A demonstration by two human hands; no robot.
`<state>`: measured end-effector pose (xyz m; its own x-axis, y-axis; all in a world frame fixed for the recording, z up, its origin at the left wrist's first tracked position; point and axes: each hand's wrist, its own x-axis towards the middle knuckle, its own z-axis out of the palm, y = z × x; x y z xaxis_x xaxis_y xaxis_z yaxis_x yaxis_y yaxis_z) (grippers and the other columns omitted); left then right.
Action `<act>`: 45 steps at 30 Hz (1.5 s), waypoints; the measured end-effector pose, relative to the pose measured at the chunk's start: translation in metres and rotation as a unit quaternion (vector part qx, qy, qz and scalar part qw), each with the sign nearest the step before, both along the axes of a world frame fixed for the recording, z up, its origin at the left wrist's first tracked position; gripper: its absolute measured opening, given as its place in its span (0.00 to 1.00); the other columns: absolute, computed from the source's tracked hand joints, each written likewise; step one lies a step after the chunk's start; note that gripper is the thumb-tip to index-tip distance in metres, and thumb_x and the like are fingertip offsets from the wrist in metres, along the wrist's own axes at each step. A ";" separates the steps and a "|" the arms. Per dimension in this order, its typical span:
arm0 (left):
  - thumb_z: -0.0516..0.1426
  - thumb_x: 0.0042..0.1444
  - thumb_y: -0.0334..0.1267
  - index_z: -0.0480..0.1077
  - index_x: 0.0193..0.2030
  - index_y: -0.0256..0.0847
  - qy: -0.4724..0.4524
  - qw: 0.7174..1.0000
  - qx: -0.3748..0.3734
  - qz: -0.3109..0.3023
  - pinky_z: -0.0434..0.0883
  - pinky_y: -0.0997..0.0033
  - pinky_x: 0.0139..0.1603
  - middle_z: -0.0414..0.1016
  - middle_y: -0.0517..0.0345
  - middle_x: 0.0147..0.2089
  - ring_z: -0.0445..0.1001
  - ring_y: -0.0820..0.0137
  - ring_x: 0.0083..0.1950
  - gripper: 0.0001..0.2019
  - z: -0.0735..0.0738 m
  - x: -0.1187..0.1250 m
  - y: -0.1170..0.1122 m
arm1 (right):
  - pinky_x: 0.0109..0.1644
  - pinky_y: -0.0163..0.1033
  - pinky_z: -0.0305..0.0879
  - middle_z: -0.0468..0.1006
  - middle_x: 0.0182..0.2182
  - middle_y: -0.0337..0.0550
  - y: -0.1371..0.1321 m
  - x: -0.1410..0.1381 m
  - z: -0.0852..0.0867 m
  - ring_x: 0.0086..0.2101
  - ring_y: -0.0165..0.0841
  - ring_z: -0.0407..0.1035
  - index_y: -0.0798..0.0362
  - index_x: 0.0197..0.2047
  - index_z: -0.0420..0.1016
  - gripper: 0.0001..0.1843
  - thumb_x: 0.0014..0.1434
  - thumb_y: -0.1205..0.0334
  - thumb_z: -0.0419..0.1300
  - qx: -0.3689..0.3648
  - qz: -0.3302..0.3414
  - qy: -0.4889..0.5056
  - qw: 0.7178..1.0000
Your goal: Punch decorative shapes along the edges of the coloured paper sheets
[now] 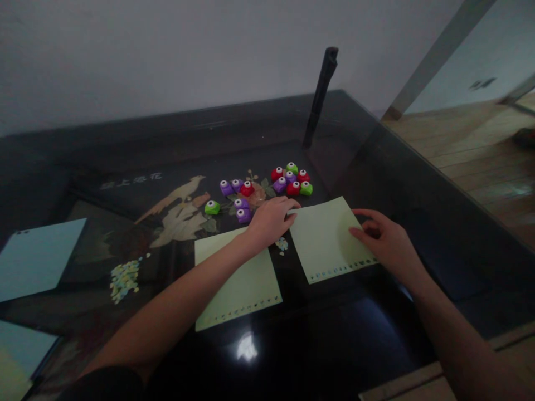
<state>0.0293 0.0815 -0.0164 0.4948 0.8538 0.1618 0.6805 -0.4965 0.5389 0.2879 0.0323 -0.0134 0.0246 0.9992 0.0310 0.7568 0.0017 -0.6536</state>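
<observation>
Two pale green paper sheets lie on a dark glass table (376,334), each with a row of punched shapes along its near edge. My left hand (271,220) rests at the left corner of the right sheet (328,239), fingers curled and pressing on it. My right hand (382,239) lies on that sheet's right side, fingers bent down on the paper. The left sheet (238,284) runs under my left forearm. Several small craft punches, purple, red and green (290,179), sit just beyond my hands.
A heap of punched paper bits (124,278) lies at the left. Light blue sheets (35,259) sit at the table's left edge. A dark upright post (320,97) stands behind the punches. A bird picture (181,209) shows under the glass. Wooden floor (472,150) lies to the right.
</observation>
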 end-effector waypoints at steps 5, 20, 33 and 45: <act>0.54 0.57 0.29 0.71 0.45 0.38 0.007 1.000 0.008 -0.010 0.69 0.62 0.50 0.74 0.52 0.44 0.72 0.63 0.46 0.10 -0.002 -0.001 0.000 | 0.25 0.38 0.60 0.71 0.19 0.36 0.000 0.001 -0.003 0.21 0.33 0.66 0.51 0.48 0.72 0.20 0.51 0.55 0.60 -0.008 -0.004 -0.004 1.000; 0.55 0.57 0.28 0.71 0.46 0.36 -0.005 1.000 0.020 -0.019 0.68 0.66 0.50 0.71 0.51 0.45 0.72 0.65 0.46 0.10 -0.005 -0.001 0.001 | 0.26 0.38 0.59 0.70 0.20 0.36 0.000 -0.001 -0.002 0.21 0.32 0.65 0.52 0.50 0.72 0.21 0.52 0.57 0.60 -0.003 -0.009 -0.024 1.000; 0.56 0.57 0.30 0.70 0.46 0.36 0.009 0.998 0.056 -0.020 0.67 0.62 0.54 0.71 0.50 0.46 0.69 0.62 0.50 0.10 -0.010 -0.001 0.003 | 0.29 0.39 0.62 0.70 0.24 0.37 -0.004 -0.005 -0.001 0.23 0.33 0.66 0.54 0.54 0.70 0.24 0.53 0.59 0.58 0.003 0.003 -0.072 0.997; 0.54 0.59 0.30 0.71 0.45 0.37 0.021 0.998 0.059 -0.026 0.68 0.61 0.52 0.72 0.51 0.45 0.70 0.62 0.49 0.09 -0.009 -0.001 0.002 | 0.35 0.41 0.65 0.69 0.36 0.45 -0.005 -0.002 -0.008 0.27 0.32 0.65 0.54 0.44 0.76 0.14 0.56 0.59 0.58 0.089 0.040 -0.145 0.985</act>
<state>0.0283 0.0840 -0.0252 0.5460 0.8032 0.2384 0.6728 -0.5899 0.4466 0.2860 0.0273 -0.0214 -0.0904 0.9756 0.2003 0.9044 0.1646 -0.3936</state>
